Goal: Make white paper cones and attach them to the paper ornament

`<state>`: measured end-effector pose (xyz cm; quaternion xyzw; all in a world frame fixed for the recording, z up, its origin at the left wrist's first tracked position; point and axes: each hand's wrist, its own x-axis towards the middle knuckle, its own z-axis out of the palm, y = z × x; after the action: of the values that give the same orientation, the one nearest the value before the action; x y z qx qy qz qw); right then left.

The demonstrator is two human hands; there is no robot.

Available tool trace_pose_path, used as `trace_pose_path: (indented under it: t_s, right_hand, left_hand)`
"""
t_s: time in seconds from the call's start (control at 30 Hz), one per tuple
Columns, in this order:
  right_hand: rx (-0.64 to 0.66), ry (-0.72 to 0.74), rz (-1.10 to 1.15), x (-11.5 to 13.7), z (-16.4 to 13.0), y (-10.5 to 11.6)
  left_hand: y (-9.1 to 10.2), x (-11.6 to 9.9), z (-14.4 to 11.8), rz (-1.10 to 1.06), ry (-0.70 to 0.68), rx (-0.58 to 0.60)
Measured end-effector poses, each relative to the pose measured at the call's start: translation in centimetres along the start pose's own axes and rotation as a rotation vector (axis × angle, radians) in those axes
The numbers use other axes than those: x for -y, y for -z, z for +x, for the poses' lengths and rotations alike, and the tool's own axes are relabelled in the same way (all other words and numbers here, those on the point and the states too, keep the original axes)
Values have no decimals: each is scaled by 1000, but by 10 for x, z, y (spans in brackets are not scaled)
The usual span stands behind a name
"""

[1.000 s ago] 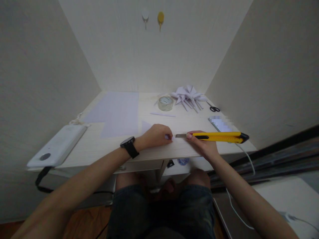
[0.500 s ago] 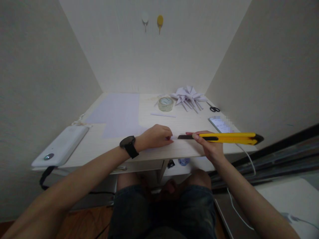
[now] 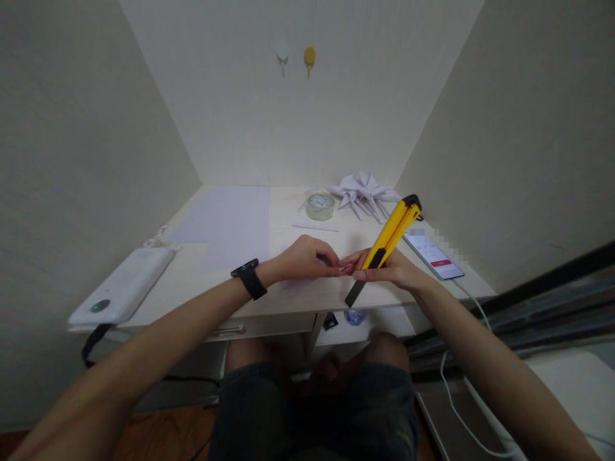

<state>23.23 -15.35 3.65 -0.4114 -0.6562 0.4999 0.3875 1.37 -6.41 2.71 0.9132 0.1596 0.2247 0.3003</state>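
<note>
A yellow utility knife [image 3: 394, 232] with a black slider and extended dark blade is held in my right hand [image 3: 384, 267]. It slants with the handle end up to the right and the blade down over the desk's front edge. My left hand [image 3: 312, 259], closed in a pinch, meets the right fingertips over the desk. A small piece of white paper seems to be in that pinch, mostly hidden by the fingers. Beyond the hands lie a thin rolled paper stick [image 3: 316, 227] and a roll of clear tape [image 3: 319, 207].
Folded white paper flowers [image 3: 362, 192] lie at the back right. Pale paper sheets [image 3: 235, 218] cover the back left of the desk [image 3: 192, 288]. A phone [image 3: 435, 256] with a cable is at right, and a white device [image 3: 122, 288] at left. Walls enclose three sides.
The knife has swung from lying level, blade toward my left hand, to slanting upright with its blade downward. My right hand has moved left, and its fingertips now meet my left hand's.
</note>
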Motion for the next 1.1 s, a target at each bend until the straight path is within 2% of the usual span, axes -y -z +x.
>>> trace_pose_path:
  t_s: [0.1,0.3,0.37,0.53,0.77,0.93,1.1]
  right_hand:
    - [-2,22,-8,-7,2,1]
    - [-35,11,31,-16,-2,5]
    - [-36,-7,28,-18,-4,6]
    - [-27,-48,51,-25,-9,7]
    - [-43,-71,129,-39,-15,6]
    - [-45,-91,252,-51,-14,2]
    - [-54,-99,280,-52,-14,-2]
  left_hand:
    - [-1,2,0,-4,15,-6]
    - [3,-4,-4,360,2,139]
    - [4,-5,-6,408,4,180]
    - [9,-4,-7,414,-52,248]
    - [19,-13,-6,486,-41,382]
    - [12,-17,-2,504,-52,393]
    - [3,-10,5,441,-74,390]
